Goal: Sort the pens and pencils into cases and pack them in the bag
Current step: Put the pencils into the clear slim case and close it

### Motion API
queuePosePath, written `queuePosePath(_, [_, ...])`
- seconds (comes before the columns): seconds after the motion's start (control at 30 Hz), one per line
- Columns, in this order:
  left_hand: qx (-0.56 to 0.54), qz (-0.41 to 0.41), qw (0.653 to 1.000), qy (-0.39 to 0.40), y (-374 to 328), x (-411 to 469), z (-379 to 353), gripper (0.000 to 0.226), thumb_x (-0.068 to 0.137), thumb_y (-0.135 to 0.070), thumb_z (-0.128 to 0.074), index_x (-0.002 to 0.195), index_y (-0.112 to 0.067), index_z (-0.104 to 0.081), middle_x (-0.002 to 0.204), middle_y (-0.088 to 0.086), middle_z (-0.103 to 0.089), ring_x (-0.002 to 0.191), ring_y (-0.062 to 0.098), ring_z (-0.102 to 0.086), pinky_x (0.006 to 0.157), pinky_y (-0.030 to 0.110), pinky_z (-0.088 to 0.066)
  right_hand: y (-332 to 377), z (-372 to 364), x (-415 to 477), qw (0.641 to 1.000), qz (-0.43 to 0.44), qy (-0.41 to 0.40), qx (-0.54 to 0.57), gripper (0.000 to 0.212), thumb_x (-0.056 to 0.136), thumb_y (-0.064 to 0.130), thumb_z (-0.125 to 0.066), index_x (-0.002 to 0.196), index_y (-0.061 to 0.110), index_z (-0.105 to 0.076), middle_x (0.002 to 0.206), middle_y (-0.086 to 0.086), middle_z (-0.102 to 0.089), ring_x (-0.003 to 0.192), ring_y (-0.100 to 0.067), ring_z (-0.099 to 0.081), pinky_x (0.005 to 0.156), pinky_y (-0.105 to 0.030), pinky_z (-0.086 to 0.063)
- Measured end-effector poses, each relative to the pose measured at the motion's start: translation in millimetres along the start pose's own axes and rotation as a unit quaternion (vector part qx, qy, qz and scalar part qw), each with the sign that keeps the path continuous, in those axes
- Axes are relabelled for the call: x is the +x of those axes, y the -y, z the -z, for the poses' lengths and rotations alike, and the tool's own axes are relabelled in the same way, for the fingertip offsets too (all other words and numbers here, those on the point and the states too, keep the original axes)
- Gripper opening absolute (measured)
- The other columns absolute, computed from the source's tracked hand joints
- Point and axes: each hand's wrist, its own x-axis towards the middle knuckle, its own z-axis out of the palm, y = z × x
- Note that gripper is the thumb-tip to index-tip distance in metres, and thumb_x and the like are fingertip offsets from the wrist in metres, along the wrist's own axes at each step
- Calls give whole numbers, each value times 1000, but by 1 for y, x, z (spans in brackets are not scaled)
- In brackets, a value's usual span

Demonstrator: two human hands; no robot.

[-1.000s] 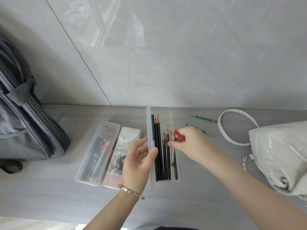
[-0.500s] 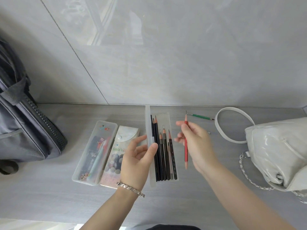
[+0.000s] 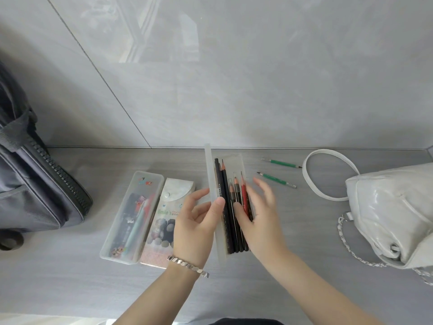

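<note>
- Head view: the open case lies mid-counter, its lid stood on edge along the left side. The left hand pinches the lid between thumb and fingers.
- Her right hand is spread flat over the near half of the pencils. It is blurred and grips nothing I can see.
- Inside, the dark pencils and one red pencil lie side by side, long axes running away from her, sharpened tips toward the wall.
- Two green pencils lie loose just right of the case, slanting across it.
- I'd judge them light, stiff and apt to roll, with brittle points, so best pinched mid-shaft.
- That thin lid looks bendy; better held by its long edges.
- Over at the far left, well apart, sits the grey bag.
</note>
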Motion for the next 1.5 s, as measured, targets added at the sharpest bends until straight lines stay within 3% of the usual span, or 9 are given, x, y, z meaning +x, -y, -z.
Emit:
queuePosePath(0.1, [8,7,1000,2,-1,6,-1,18,79,-24,-67,94,-30,-59,89,10,-73,82,22,-68,89,46,-53,-6,7,2,998,7,58,-13,60,88,27,-59,141,23,-32,136,15,-21,127,13,-16,106,-7,-14])
queuePosePath(0.2, [22,15,1000,4,-2,12,-2,20,78,-26,-67,96,-29,-59,90,11,-72,83,20,-69,87,39,-54,-19,21,23,999,-21,21,15,51,87,30,-59,133,16,-43,135,3,-42,128,-8,-36,107,-25,-30])
queuePosePath(0.33, [43,18,999,8,-3,21,-4,26,79,-28,-67,104,-23,-59,93,12,-72,81,20,-67,74,23,-51,-62,42,77,980,-61,-2,-187,31,89,10,-54,119,6,-56,121,-10,-55,118,-28,-47,97,-32,-38])
queuePosePath(0.57, [58,31,998,5,-1,33,-5,28,78,-31,-68,105,-24,-59,94,9,-72,86,21,-67,76,25,-51,-94,41,115,871,-68,206,-442,32,87,4,-46,118,6,-47,122,-12,-48,115,-29,-43,90,-36,-39])
queuePosePath(0.77, [69,40,997,-5,2,37,-1,31,77,-32,-68,106,-24,-59,96,10,-71,90,23,-68,83,31,-53,-87,43,141,906,-125,114,-388,28,88,8,-48,114,-1,-44,120,-18,-45,103,-38,-54,77,-39,-45])
queuePosePath(0.97, [72,42,996,-14,5,37,6,26,77,-31,-68,102,-28,-60,98,10,-71,91,25,-68,90,46,-53,-90,52,141,855,-135,171,-472,32,93,20,-48,118,2,-53,121,-16,-52,113,-32,-48,85,-36,-43])
queuePosePath(1.2, [74,37,997,-10,6,28,9,24,78,-28,-68,99,-29,-58,98,13,-71,90,27,-68,89,46,-53,-24,56,81,973,-139,182,-37,19,88,7,-51,89,24,-61,73,1,-61,62,-21,-58,53,-22,-41])
queuePosePath(1.33, [88,18,996,4,7,20,10,30,77,-28,-67,106,-24,-58,98,15,-70,89,26,-67,86,40,-54,24,62,47,910,-243,221,254,31,89,-7,-44,86,13,-66,65,0,-68,44,-3,-48,36,-11,-29])
queuePosePath(1.5, [92,3,996,14,11,13,12,34,76,-29,-67,108,-23,-58,97,14,-70,89,23,-67,75,25,-53,38,58,19,901,-253,229,267,6,88,14,-59,87,10,-63,65,-2,-71,42,-5,-44,38,-13,-26])
